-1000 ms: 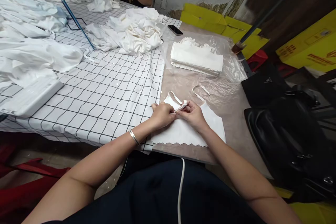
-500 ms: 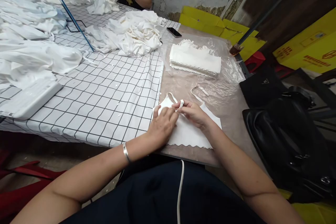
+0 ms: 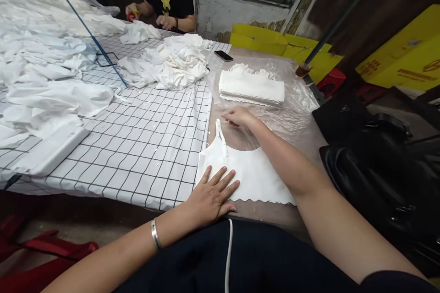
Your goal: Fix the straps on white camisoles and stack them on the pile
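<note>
1. The left hand [image 3: 211,194] lies flat with fingers spread on the lower left part of the white garment [image 3: 245,174], gripping nothing
2. The garment lies spread at the near edge of the table [image 3: 309,146], its scalloped hem toward the person, just beside the checked cloth [image 3: 147,132]
3. The right hand [image 3: 239,116] reaches toward the far side, fingertips at the upper end of the strap [image 3: 222,135]; whether it pinches the strap cannot be told
4. A folded stack [image 3: 252,87] sits further back on clear plastic, with a phone [image 3: 223,56] beyond
</note>
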{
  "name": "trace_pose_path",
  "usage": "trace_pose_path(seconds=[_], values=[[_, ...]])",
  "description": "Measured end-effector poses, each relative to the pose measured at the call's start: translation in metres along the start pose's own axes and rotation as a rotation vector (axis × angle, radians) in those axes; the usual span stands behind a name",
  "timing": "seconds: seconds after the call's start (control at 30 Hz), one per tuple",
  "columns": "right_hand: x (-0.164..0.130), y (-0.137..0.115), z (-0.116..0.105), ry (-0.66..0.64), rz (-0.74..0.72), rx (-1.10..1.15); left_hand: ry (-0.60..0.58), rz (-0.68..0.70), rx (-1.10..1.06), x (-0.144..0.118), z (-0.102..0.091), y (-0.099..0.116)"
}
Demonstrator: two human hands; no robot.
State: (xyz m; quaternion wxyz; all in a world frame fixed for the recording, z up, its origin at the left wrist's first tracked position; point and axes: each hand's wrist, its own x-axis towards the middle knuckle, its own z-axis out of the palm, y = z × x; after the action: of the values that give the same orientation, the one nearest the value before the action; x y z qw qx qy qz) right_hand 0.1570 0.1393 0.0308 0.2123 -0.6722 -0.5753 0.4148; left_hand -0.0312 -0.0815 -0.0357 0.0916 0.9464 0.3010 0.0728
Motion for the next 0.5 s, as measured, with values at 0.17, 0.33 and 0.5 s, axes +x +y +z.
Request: trace_pose_path(seconds=[0.17, 0.33, 0.5], values=[[-0.024, 0.049, -0.092, 0.305, 0.009, -0.197, -0.040, 0.110, -0.083, 0.027, -0.015, 0.007], [-0.055, 0.087, -0.094, 0.123, 0.070, -0.216, -0.114, 0.397, -0.248, 0.085, -0.024, 0.028], [-0.052, 0.098, -0.078, -0.017, 0.051, -0.026, -0.183, 0.467, -0.270, 0.105, -0.003, 0.035]])
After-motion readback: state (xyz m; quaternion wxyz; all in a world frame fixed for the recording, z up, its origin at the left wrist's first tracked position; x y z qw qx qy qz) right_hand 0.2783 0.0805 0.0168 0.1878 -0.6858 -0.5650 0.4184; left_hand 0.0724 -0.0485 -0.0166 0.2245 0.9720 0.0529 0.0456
